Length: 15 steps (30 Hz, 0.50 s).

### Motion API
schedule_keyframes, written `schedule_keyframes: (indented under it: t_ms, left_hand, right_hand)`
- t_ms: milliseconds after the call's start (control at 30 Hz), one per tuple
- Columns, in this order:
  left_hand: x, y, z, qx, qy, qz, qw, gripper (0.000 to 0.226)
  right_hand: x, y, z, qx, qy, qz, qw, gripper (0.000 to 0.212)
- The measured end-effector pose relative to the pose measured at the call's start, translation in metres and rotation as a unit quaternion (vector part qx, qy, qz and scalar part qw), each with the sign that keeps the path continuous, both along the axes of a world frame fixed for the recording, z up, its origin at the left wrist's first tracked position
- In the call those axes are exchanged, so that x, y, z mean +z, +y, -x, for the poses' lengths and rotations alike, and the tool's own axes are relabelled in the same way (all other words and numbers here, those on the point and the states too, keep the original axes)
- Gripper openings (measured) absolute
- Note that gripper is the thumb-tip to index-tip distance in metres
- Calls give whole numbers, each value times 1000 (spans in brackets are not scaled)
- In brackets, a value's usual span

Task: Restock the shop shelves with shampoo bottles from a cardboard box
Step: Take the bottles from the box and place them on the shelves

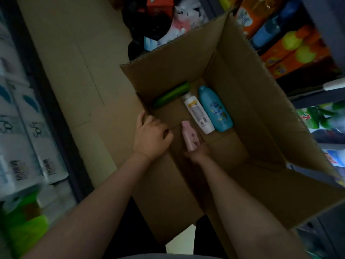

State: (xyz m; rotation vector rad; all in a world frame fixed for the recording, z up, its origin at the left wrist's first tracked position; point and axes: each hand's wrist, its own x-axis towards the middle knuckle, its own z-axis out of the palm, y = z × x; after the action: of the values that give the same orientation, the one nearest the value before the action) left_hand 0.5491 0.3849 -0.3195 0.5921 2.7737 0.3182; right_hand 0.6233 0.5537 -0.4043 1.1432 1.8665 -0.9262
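1. Right hand (197, 152) low inside the cardboard box (242, 101), fingers curled round the base of a small pink bottle (189, 137), cap pointing away from the wrist.
2. Left hand (152, 136) just left of the pink bottle, resting over the box's left wall edge with fingers bent down over the rim; nothing plainly gripped beyond that edge, thumb lying along the outside.
3. Beyond the right hand, flat on the box floor: one white bottle (198, 113) and one blue bottle (214, 109), side by side and touching, caps pointing away.
4. Beyond the left hand, against the far-left inner wall: one green bottle (172, 96), lying slantwise, apart from the white one.
5. Count: four bottles in all, one of each colour, one held and three lying loose.
6. Bare box floor to the right of the right hand and between the hands; all four flaps standing open, right flap (276, 116) leaning toward the right-hand shelves (291, 43) of orange packs.
7. Left of the left hand, a strip of beige floor (71, 71), then white packs (28, 137) stacked on the left-hand shelving.
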Motion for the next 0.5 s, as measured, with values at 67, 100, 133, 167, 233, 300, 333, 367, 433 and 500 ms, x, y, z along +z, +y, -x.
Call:
schedule_keyframes:
  t_ms: [67,100,133,167,233,300,333,367,433,500]
  left_hand:
    - [10,2,2,11,-52,0,999,50]
    - [18,5,3,24,-79,-12,996,50]
    - [29,10,3,50,-115,-36,991,50]
    - [42,17,2,99,-163,-86,978,48]
    - [77,36,-2,256,-306,-259,880,42]
    - [121,62,-7,339,-408,-442,723,43]
    - [146,76,-8,350,-417,-512,664,46]
    - [174,90,-6,350,-417,-568,618,47]
    - [238,118,-5,326,-408,-638,566,50]
    - [306,146,-9,272,-392,-671,567,56]
  right_hand:
    - [18,-1,-4,-26,31,33,999,102]
    - [33,1,-4,-27,49,51,997,98]
    - [51,2,-3,-32,66,67,995,90]
    - [73,4,-2,-45,87,86,992,81]
    - [130,10,3,-70,149,124,978,71]
    - [199,18,7,-71,248,134,957,55]
    - [233,24,7,-63,304,125,942,48]
    - [268,31,6,-58,361,113,924,43]
    - [333,48,1,-67,443,100,888,34]
    - [393,70,-8,-86,508,100,851,19]
